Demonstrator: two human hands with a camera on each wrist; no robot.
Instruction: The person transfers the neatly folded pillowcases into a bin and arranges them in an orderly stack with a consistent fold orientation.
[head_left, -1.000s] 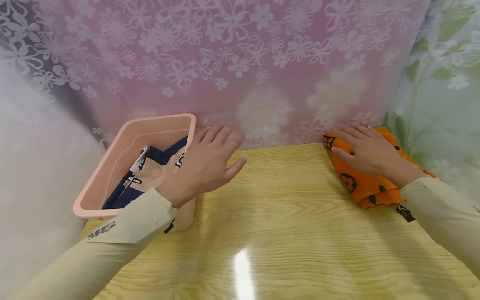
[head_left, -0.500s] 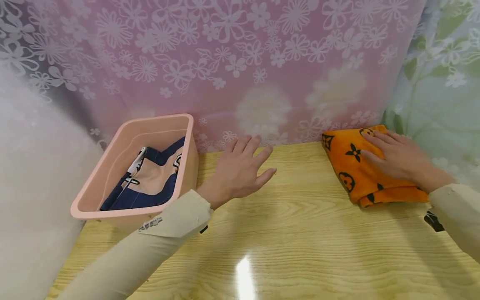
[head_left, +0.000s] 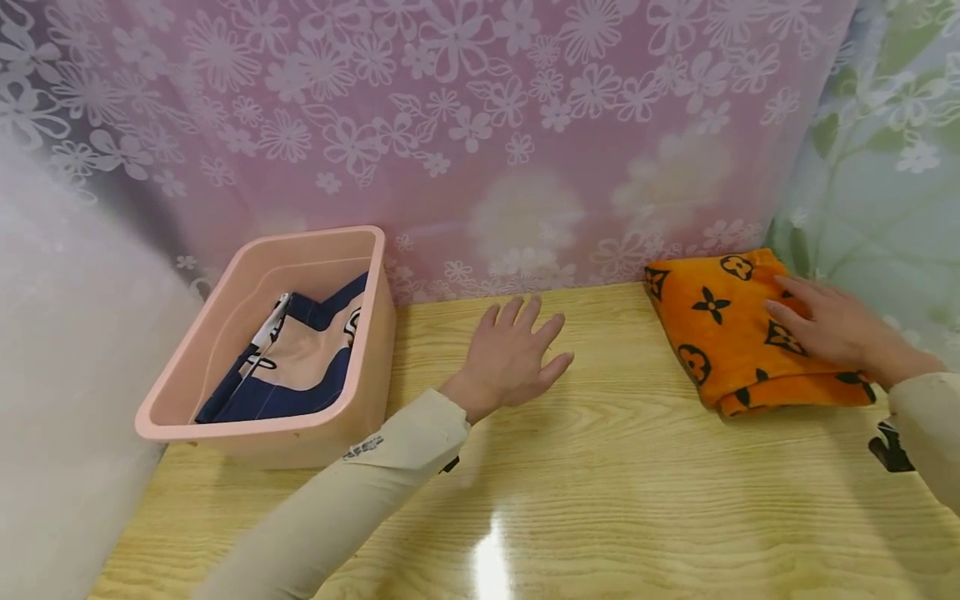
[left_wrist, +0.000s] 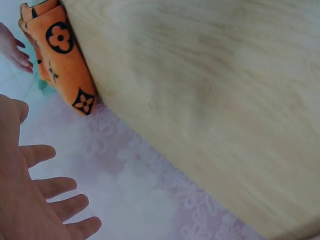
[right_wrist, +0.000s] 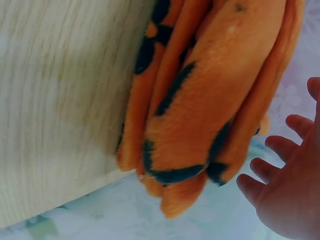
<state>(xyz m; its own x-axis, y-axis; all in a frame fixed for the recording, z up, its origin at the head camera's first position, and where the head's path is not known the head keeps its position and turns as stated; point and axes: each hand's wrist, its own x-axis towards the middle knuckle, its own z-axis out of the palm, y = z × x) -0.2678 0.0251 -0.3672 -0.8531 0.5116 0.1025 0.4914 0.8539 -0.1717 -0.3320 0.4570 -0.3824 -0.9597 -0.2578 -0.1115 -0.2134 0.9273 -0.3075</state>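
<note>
A folded orange towel [head_left: 712,333] with black flower motifs lies at the table's back right corner; its stacked folds show in the right wrist view. Over its right side is my right hand [head_left: 836,325], fingers extended; in the right wrist view that hand [right_wrist: 290,175] appears apart from the cloth. My left hand [head_left: 510,358] hovers above the middle of the table with fingers spread and holds nothing. To its left stands a pink plastic bin [head_left: 375,350]. Inside the bin lies a folded navy and beige cloth [head_left: 307,350].
The wood-grain table [head_left: 600,483] carries the bin and towel. A pink floral curtain [head_left: 450,167] hangs along the back edge, a pale green one [head_left: 885,208] at the right, and a white sheet [head_left: 67,333] at the left.
My left hand has moved right, from beside the bin's rim to above the table. My right hand has slid right across the towel, uncovering more of its pattern. Bin and towel stay put.
</note>
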